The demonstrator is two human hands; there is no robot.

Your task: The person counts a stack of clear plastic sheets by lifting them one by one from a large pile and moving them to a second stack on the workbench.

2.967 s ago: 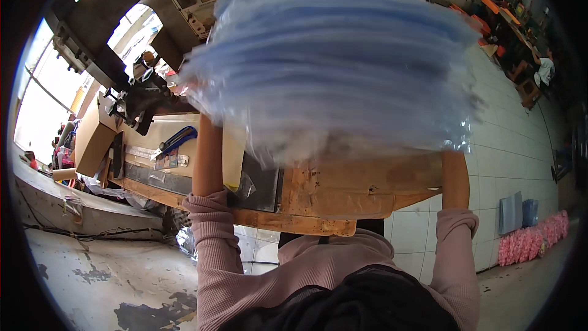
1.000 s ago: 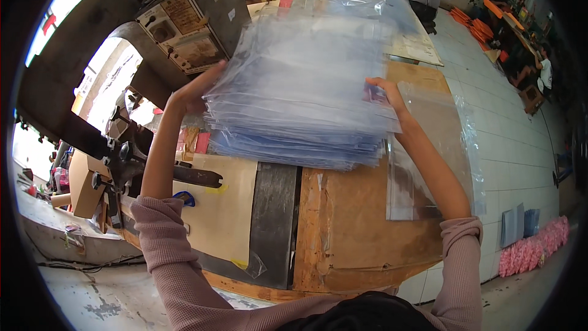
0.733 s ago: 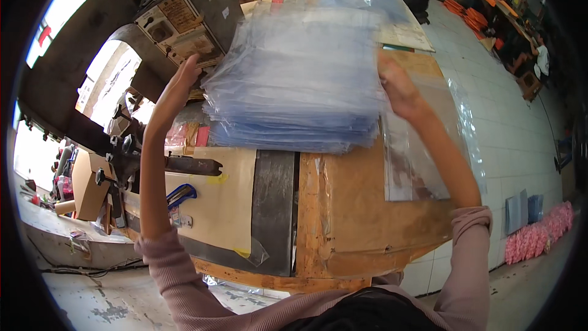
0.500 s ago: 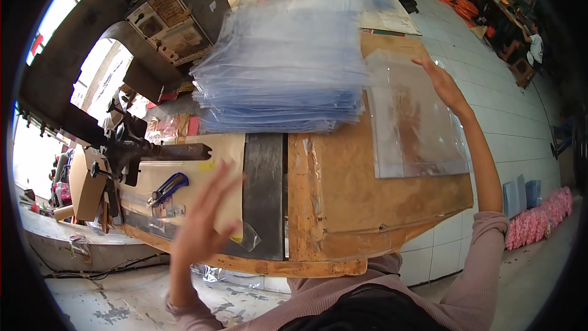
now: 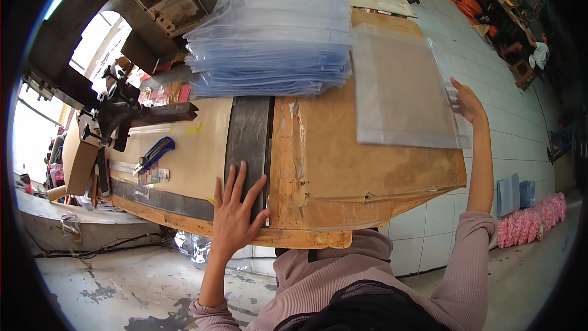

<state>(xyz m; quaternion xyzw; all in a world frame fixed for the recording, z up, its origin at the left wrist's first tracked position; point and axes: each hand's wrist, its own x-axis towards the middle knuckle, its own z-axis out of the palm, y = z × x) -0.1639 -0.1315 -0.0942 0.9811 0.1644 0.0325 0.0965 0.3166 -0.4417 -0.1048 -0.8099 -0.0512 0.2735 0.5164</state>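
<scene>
The stack [image 5: 269, 43] was already down on the counter [image 5: 343, 184], the sleeves [image 5: 404, 92] separate just to its right. The left hand [image 5: 236, 214] spread its fingers, empty, near the counter's edge; the right hand [image 5: 470, 105], fingers part-curled, was at the sleeves' outer edge, hold unclear.

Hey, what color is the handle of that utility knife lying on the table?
Blue; the handle shows best in the current head view.

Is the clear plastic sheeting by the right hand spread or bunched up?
Spread: the clear plastic sheeting lies flat over the brown tabletop, its near edge nearly straight.
</scene>
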